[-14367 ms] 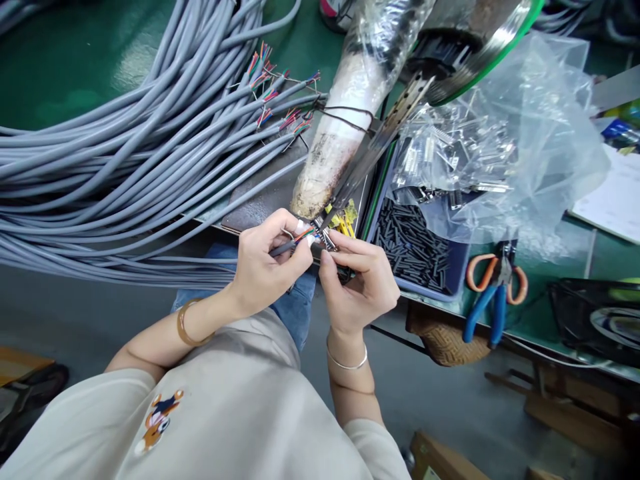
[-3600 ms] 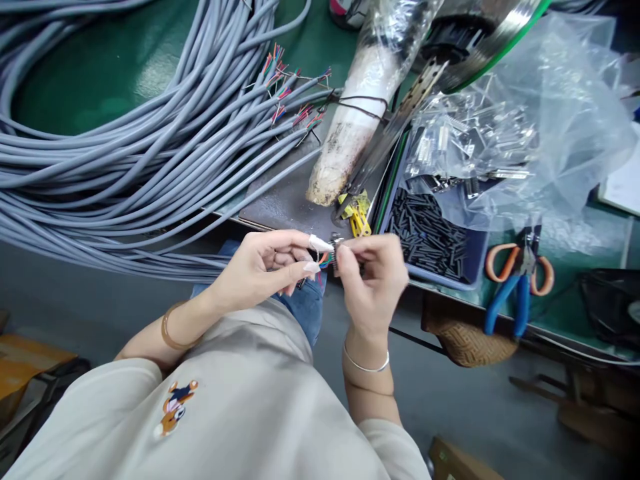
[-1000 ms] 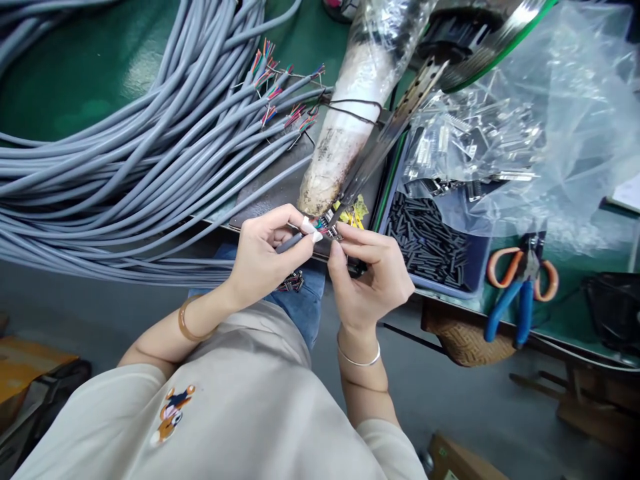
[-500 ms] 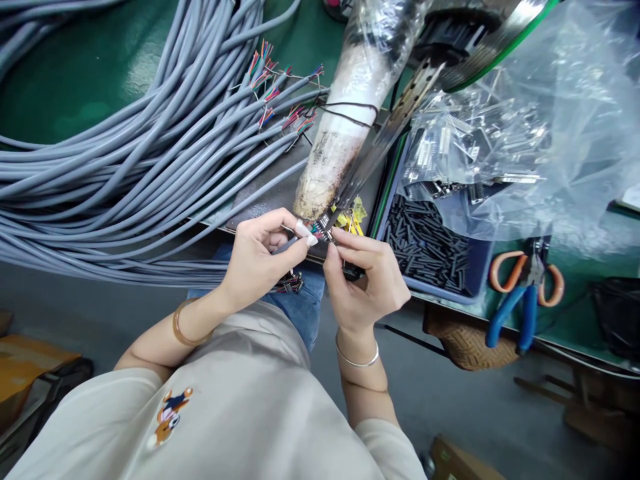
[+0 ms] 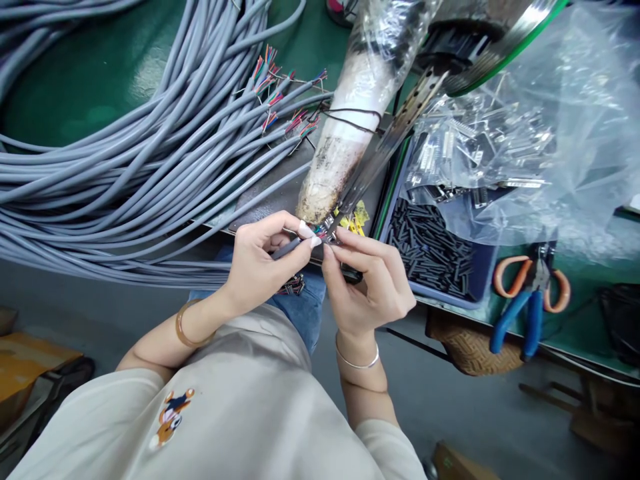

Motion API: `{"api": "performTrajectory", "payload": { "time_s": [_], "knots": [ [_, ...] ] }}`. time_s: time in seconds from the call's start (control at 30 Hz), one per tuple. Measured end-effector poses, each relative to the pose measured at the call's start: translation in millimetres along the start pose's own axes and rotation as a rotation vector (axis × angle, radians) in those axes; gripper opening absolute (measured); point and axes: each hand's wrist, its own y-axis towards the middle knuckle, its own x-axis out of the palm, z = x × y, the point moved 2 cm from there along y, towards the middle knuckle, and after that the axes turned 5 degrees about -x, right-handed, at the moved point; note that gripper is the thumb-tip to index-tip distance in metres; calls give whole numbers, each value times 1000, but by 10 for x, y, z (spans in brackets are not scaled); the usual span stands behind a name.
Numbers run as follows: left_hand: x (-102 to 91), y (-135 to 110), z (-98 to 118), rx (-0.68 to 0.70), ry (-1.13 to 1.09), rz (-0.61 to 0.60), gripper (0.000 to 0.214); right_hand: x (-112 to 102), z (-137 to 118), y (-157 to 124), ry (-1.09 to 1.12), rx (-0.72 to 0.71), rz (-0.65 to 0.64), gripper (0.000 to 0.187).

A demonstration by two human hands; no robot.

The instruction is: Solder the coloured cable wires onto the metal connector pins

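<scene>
My left hand, with white covers on its fingertips, pinches a grey cable near its stripped end. Fine coloured wires come out past those fingertips. At the wire ends is a small metal connector, partly hidden by fingers. My right hand is closed, thumb and index finger at the connector's near edge. Just above both hands are the scorched tip of a white, plastic-wrapped cylinder and the lower end of a slotted metal strip.
Many grey cables with bared coloured ends cover the left of the green table. On the right are a blue tray of short black tubes, a bag of metal connectors, and pliers. Yellow pieces lie behind my right fingers.
The view has shifted slightly, so the table's things sit a little lower and farther right. Both hands keep their pinch at the connector, with only slight finger movement.
</scene>
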Motion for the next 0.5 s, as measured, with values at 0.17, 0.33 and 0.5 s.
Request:
{"api": "performTrajectory", "payload": {
  "time_s": [0.17,0.33,0.5],
  "knots": [
    [-7,13,-103,-41,-46,-73,13,-5,7,-87,-47,-101,-63,17],
    [5,-16,-89,-54,-97,-115,14,-67,18,-96,-33,-81,-27,21],
    [-66,-65,-63,-209,-269,-335,21,-103,28,-60,130,177,-94,17]
  ]
}}
